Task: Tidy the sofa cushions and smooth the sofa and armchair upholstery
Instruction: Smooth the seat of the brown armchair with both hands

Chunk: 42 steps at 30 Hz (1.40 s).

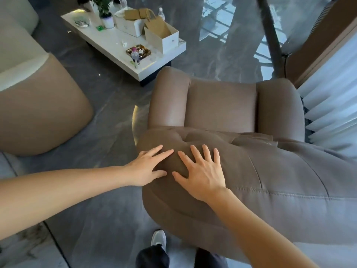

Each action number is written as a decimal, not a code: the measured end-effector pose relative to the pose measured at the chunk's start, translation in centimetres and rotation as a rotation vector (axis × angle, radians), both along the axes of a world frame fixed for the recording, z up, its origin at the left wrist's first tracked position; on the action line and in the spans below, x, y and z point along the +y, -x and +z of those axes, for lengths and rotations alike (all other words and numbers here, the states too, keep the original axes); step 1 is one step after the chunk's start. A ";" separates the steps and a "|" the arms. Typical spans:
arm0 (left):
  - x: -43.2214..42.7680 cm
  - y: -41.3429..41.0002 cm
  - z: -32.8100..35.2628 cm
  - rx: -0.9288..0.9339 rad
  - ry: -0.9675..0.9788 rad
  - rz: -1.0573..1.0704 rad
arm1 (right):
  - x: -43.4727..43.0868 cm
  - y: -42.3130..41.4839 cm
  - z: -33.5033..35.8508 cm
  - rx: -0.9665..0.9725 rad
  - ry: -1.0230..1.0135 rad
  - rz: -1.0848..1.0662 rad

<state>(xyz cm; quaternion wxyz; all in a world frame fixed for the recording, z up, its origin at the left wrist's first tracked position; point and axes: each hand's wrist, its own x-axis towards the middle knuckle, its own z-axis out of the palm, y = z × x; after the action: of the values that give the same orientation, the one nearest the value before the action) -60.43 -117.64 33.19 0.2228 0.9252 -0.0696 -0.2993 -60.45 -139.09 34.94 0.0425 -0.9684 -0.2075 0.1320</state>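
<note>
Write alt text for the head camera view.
Both hands, left hand and right hand, press flat with fingers spread on the top of a brown armchair backrest, seen from behind. A cluttered white coffee table stands beyond on the grey floor.

Grey floor [108, 105] carries armchair [222, 105], sofa [38, 113] & white coffee table [116, 47].

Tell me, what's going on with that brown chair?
A person stands behind a brown leather armchair and presses both hands flat on the top of its padded backrest. The left hand and right hand lie side by side with fingers spread, open, gripping nothing. It looks like smoothing the upholstery. The seat is bare; a cluttered white coffee table stands beyond it.
</note>
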 end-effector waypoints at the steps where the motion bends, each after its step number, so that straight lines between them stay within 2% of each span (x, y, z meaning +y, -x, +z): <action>1: -1.1 0.6 -0.1 -0.001 -0.001 0.022 | -1.1 0.1 0.0 -0.004 -0.004 0.016; 12: -15.4 5.8 -0.2 0.023 -0.010 0.214 | -14.9 1.1 -0.1 -0.002 -0.011 0.228; 19: -24.3 8.5 -1.3 -0.044 0.008 0.311 | -22.9 1.0 -0.1 -0.024 0.037 0.320; 31: -38.0 9.2 -1.1 -0.022 0.000 0.512 | -34.9 -1.9 0.0 -0.046 0.051 0.529; 36: -43.6 9.3 -2.0 -0.044 0.066 0.668 | -39.0 -3.7 -0.3 -0.049 0.033 0.601; 42: -47.9 9.1 -2.8 -0.056 0.107 0.736 | -42.5 -5.1 -0.1 -0.033 0.062 0.654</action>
<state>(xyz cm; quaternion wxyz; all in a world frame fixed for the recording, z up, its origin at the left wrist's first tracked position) -69.52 -165.51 30.41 0.3615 0.8832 0.2461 -0.1697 -55.32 -181.60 34.84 -0.0350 -0.8533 -0.5039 0.1292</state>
